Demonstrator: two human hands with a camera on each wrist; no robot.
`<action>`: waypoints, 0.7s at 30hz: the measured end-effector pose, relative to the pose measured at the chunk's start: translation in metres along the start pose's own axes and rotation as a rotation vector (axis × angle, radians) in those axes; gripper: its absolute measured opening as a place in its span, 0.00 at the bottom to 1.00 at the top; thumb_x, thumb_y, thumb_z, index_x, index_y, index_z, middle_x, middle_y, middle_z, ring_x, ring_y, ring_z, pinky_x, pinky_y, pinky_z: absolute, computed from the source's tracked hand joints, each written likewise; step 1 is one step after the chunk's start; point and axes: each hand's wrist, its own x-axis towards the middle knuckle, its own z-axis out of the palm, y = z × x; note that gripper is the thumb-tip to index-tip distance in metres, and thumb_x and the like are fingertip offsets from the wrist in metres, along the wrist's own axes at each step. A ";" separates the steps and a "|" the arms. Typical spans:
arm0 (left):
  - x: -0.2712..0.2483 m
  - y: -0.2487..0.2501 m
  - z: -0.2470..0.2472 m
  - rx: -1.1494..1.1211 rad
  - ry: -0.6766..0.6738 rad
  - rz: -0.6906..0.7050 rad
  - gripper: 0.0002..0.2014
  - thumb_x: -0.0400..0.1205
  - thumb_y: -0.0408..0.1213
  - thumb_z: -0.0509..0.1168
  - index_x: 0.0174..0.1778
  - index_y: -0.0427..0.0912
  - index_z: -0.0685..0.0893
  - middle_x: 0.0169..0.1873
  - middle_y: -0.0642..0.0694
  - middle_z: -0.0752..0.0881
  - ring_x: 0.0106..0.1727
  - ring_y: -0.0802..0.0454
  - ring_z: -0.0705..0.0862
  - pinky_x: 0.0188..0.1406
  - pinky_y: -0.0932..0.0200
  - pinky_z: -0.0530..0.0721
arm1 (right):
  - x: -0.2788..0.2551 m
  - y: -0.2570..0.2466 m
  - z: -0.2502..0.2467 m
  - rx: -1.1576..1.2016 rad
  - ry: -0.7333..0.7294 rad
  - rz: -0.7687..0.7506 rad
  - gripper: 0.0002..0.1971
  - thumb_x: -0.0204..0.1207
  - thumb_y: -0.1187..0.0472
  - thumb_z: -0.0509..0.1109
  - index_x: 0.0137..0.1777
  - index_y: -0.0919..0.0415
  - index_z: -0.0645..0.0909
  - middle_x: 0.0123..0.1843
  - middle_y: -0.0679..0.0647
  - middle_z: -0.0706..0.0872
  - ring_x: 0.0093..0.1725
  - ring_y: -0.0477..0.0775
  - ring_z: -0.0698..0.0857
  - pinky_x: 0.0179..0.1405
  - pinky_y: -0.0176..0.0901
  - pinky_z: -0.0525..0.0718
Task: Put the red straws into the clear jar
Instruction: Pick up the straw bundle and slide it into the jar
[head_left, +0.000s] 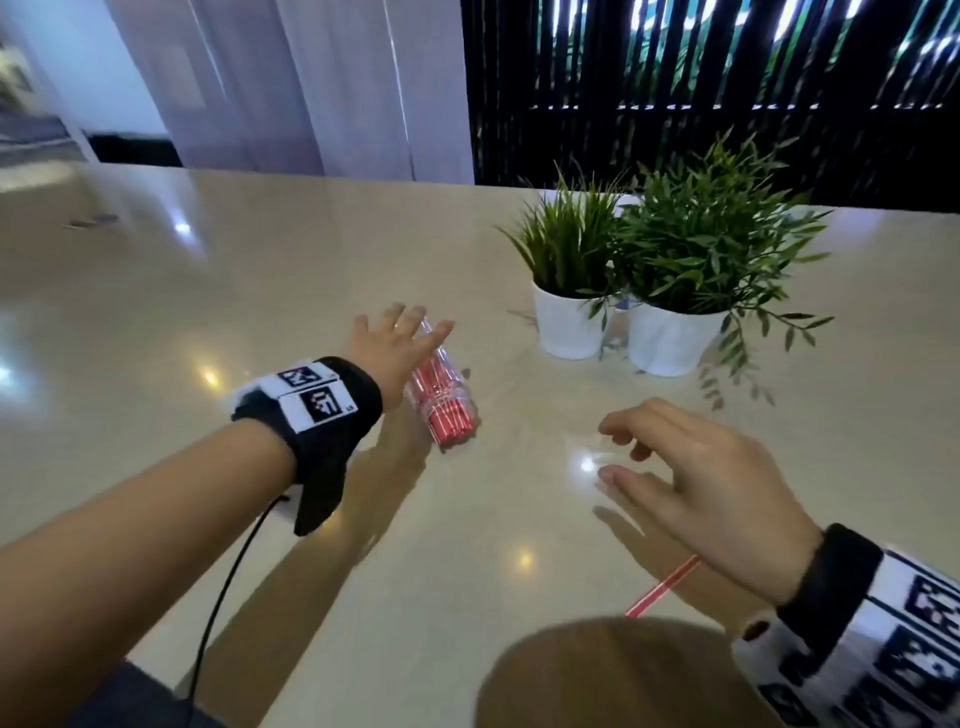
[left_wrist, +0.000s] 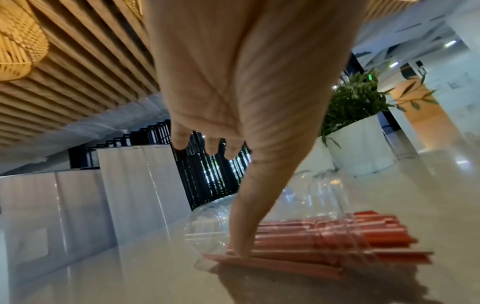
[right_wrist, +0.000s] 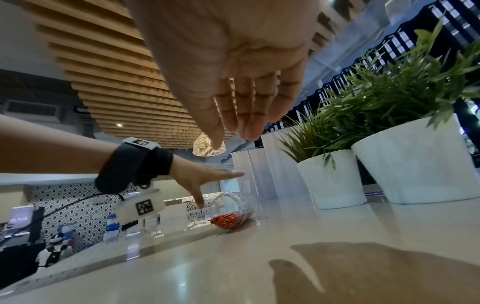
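The clear jar lies on its side on the beige table, its mouth towards me. A bundle of red straws fills it, with their ends sticking out of the mouth. My left hand is spread flat over the jar, fingers straight; its thumb reaches down against the jar's side. To the right, my right hand hovers above the table with loosely bent fingers and holds nothing. One loose red straw lies on the table below my right wrist.
Two green plants in white pots stand close together behind and right of the jar. A brown rounded shape fills the bottom edge. A black cable hangs from my left wrist band.
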 end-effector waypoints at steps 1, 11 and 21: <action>0.004 0.002 -0.001 0.037 -0.019 0.023 0.44 0.76 0.27 0.62 0.79 0.50 0.39 0.82 0.38 0.45 0.82 0.39 0.45 0.77 0.38 0.58 | 0.002 0.002 0.004 0.006 -0.001 -0.015 0.15 0.69 0.45 0.59 0.52 0.49 0.77 0.43 0.43 0.84 0.42 0.41 0.77 0.28 0.35 0.75; 0.039 -0.002 0.008 0.015 0.001 0.267 0.32 0.69 0.35 0.73 0.67 0.43 0.66 0.75 0.39 0.68 0.78 0.41 0.63 0.78 0.41 0.56 | 0.003 0.003 0.007 0.012 -0.090 -0.014 0.11 0.69 0.50 0.66 0.51 0.48 0.78 0.48 0.42 0.83 0.40 0.42 0.81 0.28 0.43 0.83; 0.037 -0.001 0.017 -0.371 -0.161 0.220 0.35 0.57 0.61 0.75 0.53 0.48 0.73 0.50 0.46 0.81 0.50 0.46 0.78 0.54 0.47 0.79 | 0.002 0.022 0.007 0.044 -0.073 0.070 0.13 0.71 0.43 0.58 0.51 0.43 0.76 0.53 0.36 0.77 0.44 0.44 0.79 0.35 0.47 0.83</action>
